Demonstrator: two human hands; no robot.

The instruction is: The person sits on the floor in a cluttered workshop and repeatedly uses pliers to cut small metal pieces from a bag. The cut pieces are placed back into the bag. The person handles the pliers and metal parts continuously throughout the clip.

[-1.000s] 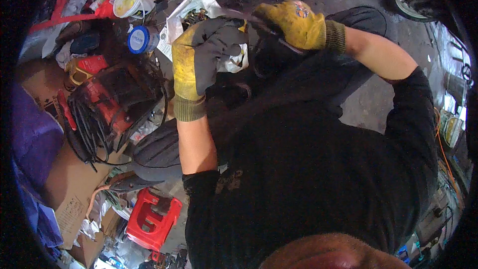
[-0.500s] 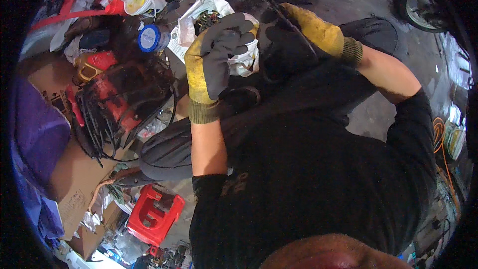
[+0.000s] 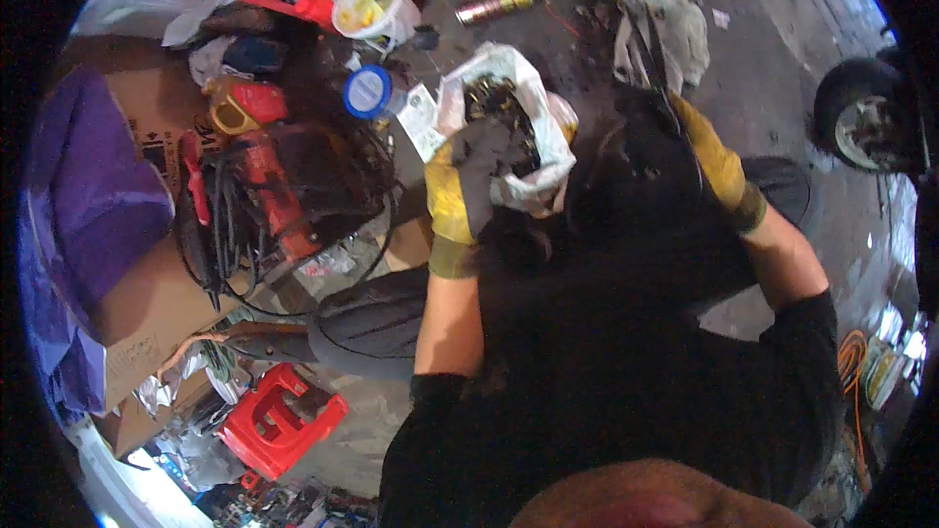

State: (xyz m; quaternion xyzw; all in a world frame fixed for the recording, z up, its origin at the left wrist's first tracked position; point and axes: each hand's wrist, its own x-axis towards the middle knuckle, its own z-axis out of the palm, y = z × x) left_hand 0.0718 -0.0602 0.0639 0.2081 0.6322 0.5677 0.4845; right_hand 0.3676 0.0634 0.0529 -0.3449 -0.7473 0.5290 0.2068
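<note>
My left hand (image 3: 462, 186), in a yellow and grey work glove, reaches over the near rim of a white plastic bag (image 3: 551, 161). Inside the bag lie small dark and brassy pieces (image 3: 492, 98), too small to name. The grey glove fingers blend into these contents, so their grip is hidden. My right hand (image 3: 712, 152), gloved alike, is closed around a long thin dark strip (image 3: 657, 49) that points away from me. Beyond the strip a crumpled grey-beige cloth (image 3: 677, 31) lies on the floor.
Left of the bag stand a blue-lidded tub (image 3: 369, 92) and a white bucket (image 3: 391, 20) with yellowish residue. A red tool with black cable (image 3: 269, 186) lies at left, above a red plastic stool (image 3: 279, 420). A spray can (image 3: 499, 5) lies ahead; a wheel (image 3: 866, 122) is at right.
My left hand has gone from a raised position in front of the bag to its opening. My right hand has come lower and nearer with the strip. The whole view has shifted.
</note>
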